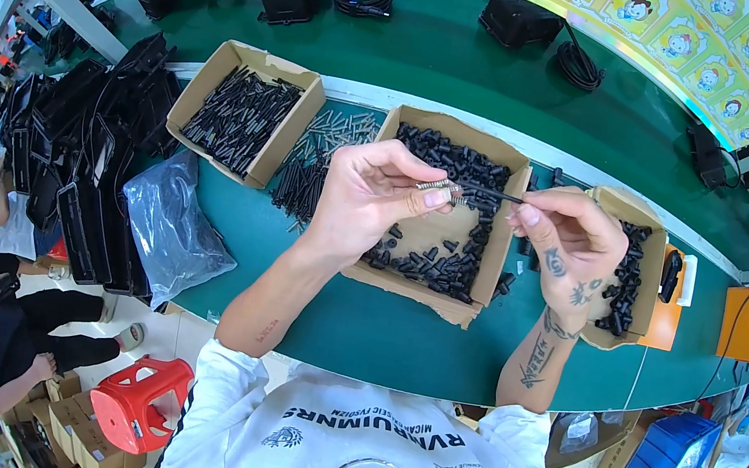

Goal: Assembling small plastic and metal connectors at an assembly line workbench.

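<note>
In the head view, the left hand point(361, 198) has its thumb and forefinger clamped on silver spring-like pieces point(438, 186) near the centre. The right hand point(584, 243) pinches a thin black rod point(494, 193), towards 2 o'clock from the centre, its fingertips together on the rod's right end; the other end meets the silver pieces.

Writing shows mainly on the white shirt point(359, 452) at 6 o'clock: large dark lettering, smaller lines and a round emblem. Yellow sheets point(687, 53) printed with cartoon figures spread between 1 and 2 o'clock.

Both hands hang over the central carton point(423, 301), hiding part of its black fittings point(448, 267). On the green worktop point(359, 334), the left carton point(284, 136) of dark rods sits at 10 o'clock, the right carton point(650, 278) at 3. A clear plastic bag point(175, 227) and black housings point(92, 160) crowd 9 o'clock. A red stool point(134, 402) stands between 7 and 8, a blue crate point(661, 466) at 4.
</note>
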The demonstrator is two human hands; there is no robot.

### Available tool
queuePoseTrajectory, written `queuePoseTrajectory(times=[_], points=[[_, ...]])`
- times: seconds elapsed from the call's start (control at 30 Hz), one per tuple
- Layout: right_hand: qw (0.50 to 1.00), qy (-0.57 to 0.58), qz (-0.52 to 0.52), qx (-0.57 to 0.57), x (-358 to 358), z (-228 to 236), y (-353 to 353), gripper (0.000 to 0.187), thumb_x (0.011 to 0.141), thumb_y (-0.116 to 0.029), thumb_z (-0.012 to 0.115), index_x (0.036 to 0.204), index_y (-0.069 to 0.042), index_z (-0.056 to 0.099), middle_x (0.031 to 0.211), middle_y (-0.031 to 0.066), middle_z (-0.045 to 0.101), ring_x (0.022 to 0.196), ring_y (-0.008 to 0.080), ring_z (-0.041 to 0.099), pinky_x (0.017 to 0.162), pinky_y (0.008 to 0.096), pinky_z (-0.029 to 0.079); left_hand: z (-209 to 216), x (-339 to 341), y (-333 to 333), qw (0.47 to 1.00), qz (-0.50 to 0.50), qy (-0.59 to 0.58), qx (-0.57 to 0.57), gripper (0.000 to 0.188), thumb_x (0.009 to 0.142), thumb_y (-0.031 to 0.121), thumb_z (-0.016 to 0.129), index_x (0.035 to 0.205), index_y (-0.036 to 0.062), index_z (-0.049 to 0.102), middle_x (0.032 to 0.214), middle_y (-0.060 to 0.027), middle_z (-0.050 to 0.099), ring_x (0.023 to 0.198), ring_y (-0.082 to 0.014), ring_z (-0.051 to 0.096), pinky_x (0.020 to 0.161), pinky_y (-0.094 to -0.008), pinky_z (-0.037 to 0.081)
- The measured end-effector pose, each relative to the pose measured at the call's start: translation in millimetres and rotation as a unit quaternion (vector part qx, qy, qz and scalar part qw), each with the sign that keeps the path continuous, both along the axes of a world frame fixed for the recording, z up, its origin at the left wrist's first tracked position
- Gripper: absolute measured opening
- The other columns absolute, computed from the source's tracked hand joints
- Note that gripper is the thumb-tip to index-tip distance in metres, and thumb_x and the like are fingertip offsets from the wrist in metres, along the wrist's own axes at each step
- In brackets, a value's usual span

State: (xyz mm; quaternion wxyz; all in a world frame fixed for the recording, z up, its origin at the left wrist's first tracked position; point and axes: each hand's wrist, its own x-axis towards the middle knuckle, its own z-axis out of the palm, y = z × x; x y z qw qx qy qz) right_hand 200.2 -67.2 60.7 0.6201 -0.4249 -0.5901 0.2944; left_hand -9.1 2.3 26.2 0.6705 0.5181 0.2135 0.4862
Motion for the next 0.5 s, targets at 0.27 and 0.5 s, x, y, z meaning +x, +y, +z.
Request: queuePoseTrajectory(times=[0.27,0.5], points=[[1.000,-0.015,-0.004,-0.019,0.9,3.1,-0.9,0.015,0.080,0.010,0.074,0.094,0.006,0.072,0.088,0.0113,0.071,0.073,0.0127,0.066,0.065,0.0223,0.054,2.3,-3.4,0.3,1.000,0.020,0.007,0.008,0.013,0.081,-0.008,0.074,0.091,-0.0023,0.070,0.091,-0.0164,0.072,0.081,-0.0196,0.072,0.070,-0.0271,0.058],[0.990,-0.061,0.054,-0.115,-0.6,-0.8,2.4,0.014,0.082,0.004,0.075,0.096,0.003,0.074,0.083,0.0099,0.071,0.071,0.0109,0.064,0.061,0.0225,0.051,2.6,-0.5,-3.3,0.983,0.019,0.133,0.123,0.012,0.081,-0.008,0.075,0.093,-0.0056,0.072,0.092,-0.0150,0.073,0.084,-0.0155,0.070,0.075,-0.0262,0.058]])
